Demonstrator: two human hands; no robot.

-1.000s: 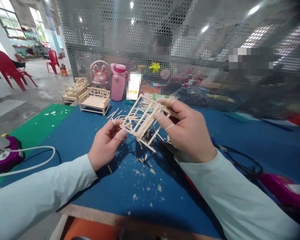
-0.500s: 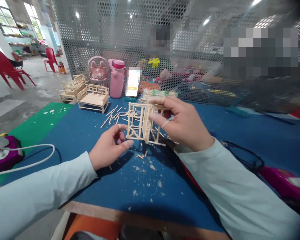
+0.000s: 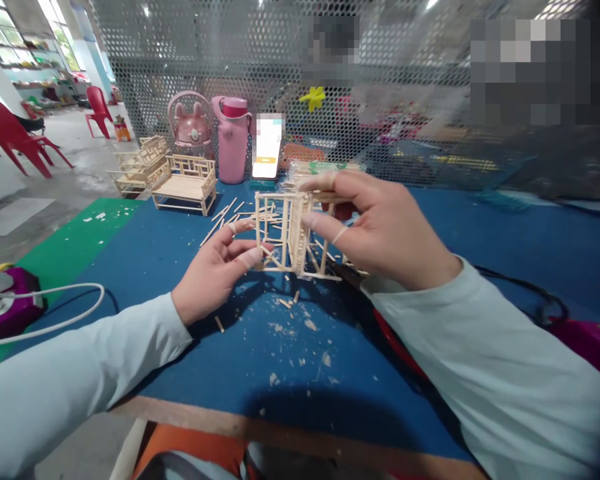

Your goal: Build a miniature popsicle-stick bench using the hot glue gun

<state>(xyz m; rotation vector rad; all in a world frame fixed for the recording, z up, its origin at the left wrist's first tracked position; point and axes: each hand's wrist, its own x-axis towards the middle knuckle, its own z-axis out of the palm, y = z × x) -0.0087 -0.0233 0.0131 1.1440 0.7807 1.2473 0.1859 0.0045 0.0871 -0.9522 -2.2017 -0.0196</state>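
Note:
Above the blue table, a small furniture frame of thin wooden sticks point(image 3: 299, 233) is held tilted on its side between both hands. My left hand point(image 3: 219, 268) pinches its lower left corner between thumb and fingers. My right hand point(image 3: 380, 227) grips the middle and upper edge from the right, thumb in front and fingers behind; part of the frame is hidden by it. Pale tape or bands circle fingers on both hands. Loose wooden sticks point(image 3: 223, 215) lie scattered behind the frame. Short stick bits point(image 3: 286, 303) lie below it.
Finished miniature wooden benches point(image 3: 186, 187) stand at the back left. Beside them are a pink bottle point(image 3: 232, 143), a lit phone point(image 3: 267, 150) and a perforated metal panel point(image 3: 405, 87). A purple power strip point(image 3: 10, 307) with a white cable sits left. A dark, red-edged tool lies under my right forearm.
My left hand has shifted from near the frame's lower left corner to a pinch on it. The frame has turned slightly in my hands, and the camera view has shifted a little.

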